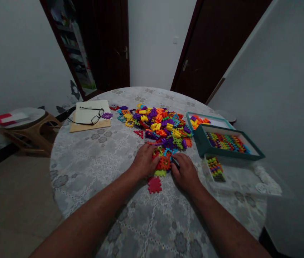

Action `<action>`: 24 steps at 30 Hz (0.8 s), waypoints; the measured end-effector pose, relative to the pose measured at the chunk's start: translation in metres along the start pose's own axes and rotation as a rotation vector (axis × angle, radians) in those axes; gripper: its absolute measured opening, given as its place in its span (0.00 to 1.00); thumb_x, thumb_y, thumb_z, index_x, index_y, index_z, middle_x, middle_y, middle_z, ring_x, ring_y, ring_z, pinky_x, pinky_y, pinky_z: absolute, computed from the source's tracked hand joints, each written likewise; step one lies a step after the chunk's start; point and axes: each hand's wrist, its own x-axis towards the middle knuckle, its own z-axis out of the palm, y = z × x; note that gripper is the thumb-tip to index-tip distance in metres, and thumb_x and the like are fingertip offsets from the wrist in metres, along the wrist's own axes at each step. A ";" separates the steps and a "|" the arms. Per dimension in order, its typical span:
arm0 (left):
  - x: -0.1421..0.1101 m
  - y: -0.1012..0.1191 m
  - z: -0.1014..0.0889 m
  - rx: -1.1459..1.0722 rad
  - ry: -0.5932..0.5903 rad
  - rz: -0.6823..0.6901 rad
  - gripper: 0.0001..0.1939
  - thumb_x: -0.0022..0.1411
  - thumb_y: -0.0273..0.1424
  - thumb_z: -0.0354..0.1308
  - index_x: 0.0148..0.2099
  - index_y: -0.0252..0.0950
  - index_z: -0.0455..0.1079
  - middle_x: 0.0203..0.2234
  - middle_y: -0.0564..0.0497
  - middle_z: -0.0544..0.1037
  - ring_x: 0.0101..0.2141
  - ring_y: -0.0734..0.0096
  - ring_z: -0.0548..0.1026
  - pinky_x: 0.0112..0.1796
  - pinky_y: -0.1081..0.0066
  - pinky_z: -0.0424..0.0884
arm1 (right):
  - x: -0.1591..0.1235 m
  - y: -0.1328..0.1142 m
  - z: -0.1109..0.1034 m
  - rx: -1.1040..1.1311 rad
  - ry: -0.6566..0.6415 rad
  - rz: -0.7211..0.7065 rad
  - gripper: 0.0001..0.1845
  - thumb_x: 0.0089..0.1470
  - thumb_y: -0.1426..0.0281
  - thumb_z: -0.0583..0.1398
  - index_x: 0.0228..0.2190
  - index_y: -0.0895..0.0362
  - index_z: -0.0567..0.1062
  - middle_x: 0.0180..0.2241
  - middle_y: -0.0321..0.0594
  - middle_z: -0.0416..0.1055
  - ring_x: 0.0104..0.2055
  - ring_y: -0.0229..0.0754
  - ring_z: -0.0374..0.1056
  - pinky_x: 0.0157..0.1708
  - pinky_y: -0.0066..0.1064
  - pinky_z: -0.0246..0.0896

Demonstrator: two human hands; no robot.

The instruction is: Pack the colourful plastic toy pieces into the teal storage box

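My left hand (144, 162) rests at the left side of a small group of notched plastic tiles, its thumb and forefinger closed on a red tile (155, 154). An orange square tile (165, 163) with an opening in its middle lies between my hands. My right hand (185, 171) is closed around a small dark piece (175, 163) at the orange tile's right edge; its exact shape is hidden by my fingers. Just below are a lime green tile (160, 173) and a flat red square tile (154, 185). A blue tile (170, 152) shows above the orange one.
A heap of colourful interlocking pieces (165, 123) lies beyond my hands. At right stand a teal box (202, 141) with rows of pieces, its lid (223, 123), and a clear plastic container (208, 175). Glasses (95, 119) rest on paper (83, 111) at the left.
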 end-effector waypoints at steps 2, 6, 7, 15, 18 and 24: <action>0.000 0.002 0.001 -0.072 -0.029 0.022 0.19 0.68 0.29 0.63 0.59 0.35 0.75 0.53 0.39 0.77 0.58 0.49 0.75 0.62 0.50 0.73 | 0.001 0.003 0.000 -0.001 -0.004 0.029 0.16 0.66 0.72 0.59 0.53 0.56 0.79 0.52 0.53 0.78 0.55 0.57 0.73 0.60 0.54 0.71; 0.003 0.004 0.004 -0.199 -0.040 0.035 0.20 0.67 0.25 0.62 0.60 0.38 0.75 0.56 0.41 0.77 0.59 0.53 0.76 0.63 0.52 0.73 | 0.003 0.006 0.000 0.026 0.014 0.060 0.16 0.67 0.72 0.57 0.52 0.56 0.80 0.51 0.52 0.79 0.56 0.56 0.73 0.62 0.52 0.70; 0.004 0.005 0.005 -0.224 -0.046 0.045 0.20 0.67 0.25 0.62 0.60 0.39 0.74 0.57 0.42 0.77 0.59 0.55 0.76 0.64 0.53 0.72 | 0.004 0.006 0.000 0.041 0.017 0.065 0.17 0.67 0.72 0.57 0.53 0.56 0.80 0.52 0.52 0.79 0.57 0.55 0.73 0.62 0.52 0.69; 0.003 0.000 0.006 -0.236 0.006 0.113 0.20 0.70 0.23 0.57 0.62 0.41 0.74 0.55 0.43 0.78 0.58 0.56 0.77 0.63 0.53 0.74 | 0.009 -0.003 -0.018 0.128 -0.055 0.099 0.17 0.66 0.68 0.60 0.54 0.54 0.81 0.54 0.51 0.78 0.59 0.55 0.73 0.64 0.51 0.68; 0.004 -0.002 0.002 -0.231 0.012 0.107 0.21 0.70 0.23 0.56 0.61 0.41 0.76 0.54 0.44 0.79 0.57 0.57 0.77 0.63 0.54 0.74 | 0.008 -0.011 -0.030 0.105 -0.135 0.048 0.21 0.63 0.66 0.65 0.57 0.53 0.79 0.58 0.52 0.74 0.60 0.57 0.71 0.64 0.52 0.68; 0.009 -0.003 -0.003 -0.244 0.009 0.015 0.19 0.68 0.24 0.59 0.58 0.42 0.78 0.54 0.44 0.81 0.56 0.56 0.79 0.62 0.53 0.74 | 0.007 -0.014 -0.037 0.109 -0.243 0.003 0.14 0.63 0.67 0.66 0.50 0.52 0.77 0.51 0.50 0.76 0.56 0.56 0.71 0.58 0.50 0.69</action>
